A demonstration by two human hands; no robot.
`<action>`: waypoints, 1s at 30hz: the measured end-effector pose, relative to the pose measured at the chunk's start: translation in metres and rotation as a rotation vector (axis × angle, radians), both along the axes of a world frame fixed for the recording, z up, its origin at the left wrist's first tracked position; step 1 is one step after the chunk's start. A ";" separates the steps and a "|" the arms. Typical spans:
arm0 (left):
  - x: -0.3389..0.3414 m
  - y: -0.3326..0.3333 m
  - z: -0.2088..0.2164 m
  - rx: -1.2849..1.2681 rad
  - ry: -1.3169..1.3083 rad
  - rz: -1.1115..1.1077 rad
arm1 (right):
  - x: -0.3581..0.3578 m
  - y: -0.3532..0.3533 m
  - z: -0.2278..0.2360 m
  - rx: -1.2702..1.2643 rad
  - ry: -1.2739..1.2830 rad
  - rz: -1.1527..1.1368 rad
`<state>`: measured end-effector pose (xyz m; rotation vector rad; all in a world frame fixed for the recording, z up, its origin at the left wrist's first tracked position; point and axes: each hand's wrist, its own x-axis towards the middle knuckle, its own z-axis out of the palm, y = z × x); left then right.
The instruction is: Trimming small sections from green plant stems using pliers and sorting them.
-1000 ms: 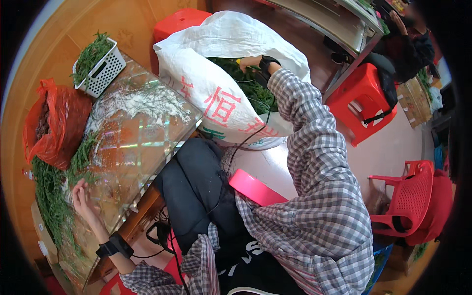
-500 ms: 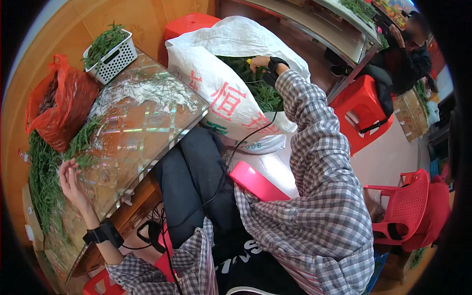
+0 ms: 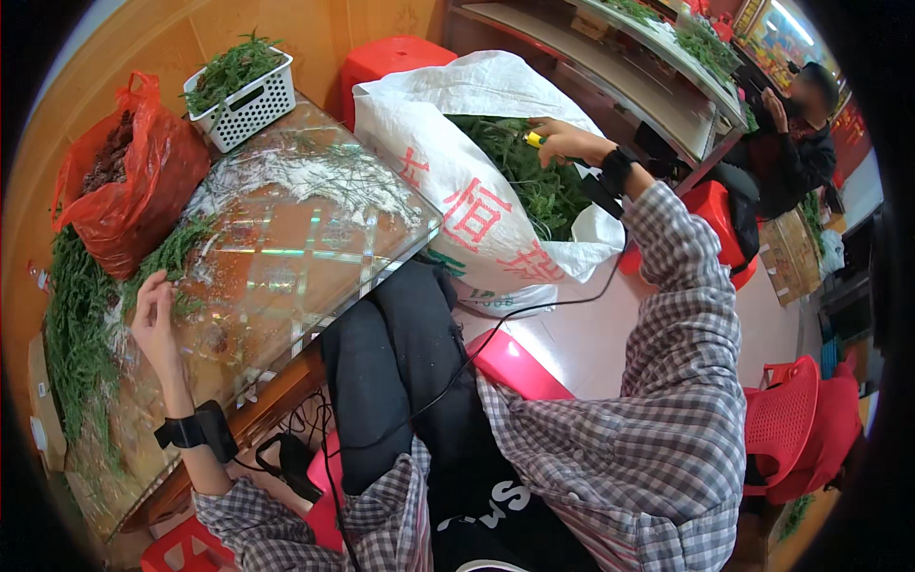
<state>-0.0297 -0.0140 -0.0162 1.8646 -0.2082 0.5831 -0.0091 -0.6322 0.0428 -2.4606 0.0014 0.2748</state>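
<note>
My right hand [image 3: 572,143] is over the mouth of a big white woven sack [image 3: 467,191]. It closes round a small tool with a yellow end [image 3: 536,140]; the rest of the tool is hidden. Green feathery sprigs [image 3: 534,191] fill the sack below it. At the left my left hand [image 3: 155,310] hovers by the table's edge, fingers loosely bent and holding nothing that I can see. It is nearest a heap of green sprigs [image 3: 81,324] on the glass-topped table [image 3: 286,257].
A red plastic bag [image 3: 143,200] of brown stuff and a white basket [image 3: 253,110] of sprigs stand on the table, with white powder [image 3: 286,186] spread nearby. A black cable [image 3: 496,329] crosses my lap. A red chair [image 3: 782,424] and a seated person [image 3: 805,133] are at right.
My right hand has come up out of the sack toward the right, and the yellow-ended tool shows more. The left hand's fingers have curled slightly. The whole view has shifted.
</note>
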 end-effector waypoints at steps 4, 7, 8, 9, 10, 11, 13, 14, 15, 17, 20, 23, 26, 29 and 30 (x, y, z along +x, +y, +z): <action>0.034 -0.016 -0.003 0.094 -0.061 -0.137 | -0.037 0.013 0.009 0.087 0.009 -0.026; 0.052 -0.030 0.000 -0.022 0.046 -0.223 | -0.051 0.015 -0.002 0.296 -0.086 -0.148; 0.057 -0.035 0.001 -0.079 0.097 -0.263 | -0.054 0.014 -0.003 0.294 -0.088 -0.167; 0.060 -0.039 0.003 -0.080 0.098 -0.281 | -0.056 0.014 -0.005 0.235 -0.115 -0.158; 0.062 -0.042 0.005 -0.074 0.106 -0.288 | -0.057 0.013 -0.006 0.175 -0.139 -0.147; 0.063 -0.044 0.007 -0.069 0.114 -0.293 | -0.056 0.013 -0.008 0.114 -0.162 -0.134; 0.068 -0.044 0.007 -0.071 0.125 -0.306 | -0.049 0.014 -0.018 0.037 -0.192 -0.089; 0.070 -0.043 0.006 -0.089 0.123 -0.312 | -0.045 0.018 -0.021 -0.038 -0.220 -0.030; 0.072 -0.042 0.005 -0.108 0.121 -0.316 | -0.043 0.020 -0.022 -0.113 -0.248 0.031; 0.076 -0.042 0.004 -0.138 0.118 -0.321 | -0.048 0.016 -0.014 -0.024 -0.206 -0.053; 0.075 -0.038 0.004 -0.196 0.132 -0.316 | -0.054 0.051 0.026 0.166 -0.119 -0.181; 0.073 -0.035 0.005 -0.171 0.126 -0.330 | -0.057 0.074 0.057 0.200 -0.258 -0.236; 0.070 -0.035 0.005 -0.127 0.116 -0.349 | -0.053 0.100 0.083 0.224 -0.275 -0.261; 0.067 -0.036 0.002 -0.059 0.105 -0.363 | -0.033 0.114 0.083 0.385 -0.276 -0.167; 0.066 -0.036 0.003 -0.081 0.135 -0.406 | -0.022 0.117 0.075 0.535 -0.259 -0.072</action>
